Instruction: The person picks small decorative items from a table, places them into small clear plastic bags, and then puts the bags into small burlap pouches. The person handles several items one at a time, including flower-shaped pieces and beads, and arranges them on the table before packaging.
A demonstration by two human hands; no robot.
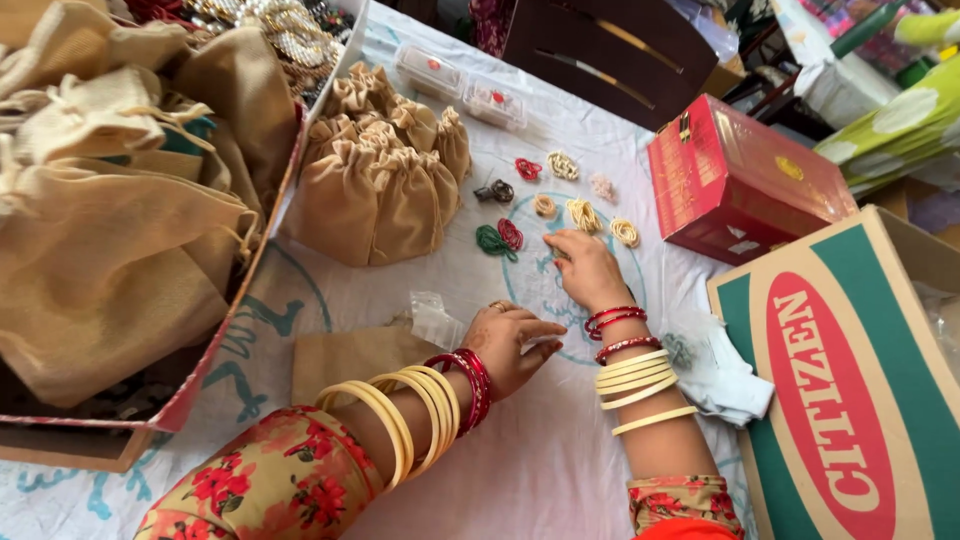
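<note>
Right hand [588, 268] reached forward over the white cloth [560, 460], palm down, fingers curled loosely, tips touching the cloth just beside the cream bangle coil [583, 214]; gripping anything, couldn't tell. Left hand [510, 342] lay lower, wrist bent inward, fingers stretched out flat and empty, just beside a clear plastic packet [432, 316]. Small bangle sets, red-green pair [499, 238] included, lay spread ahead of the right hand. Tan drawstring pouches [385, 165] stood left, red box [740, 180] right.

Pouches [385, 165] left of bangle sets [560, 205]
</note>
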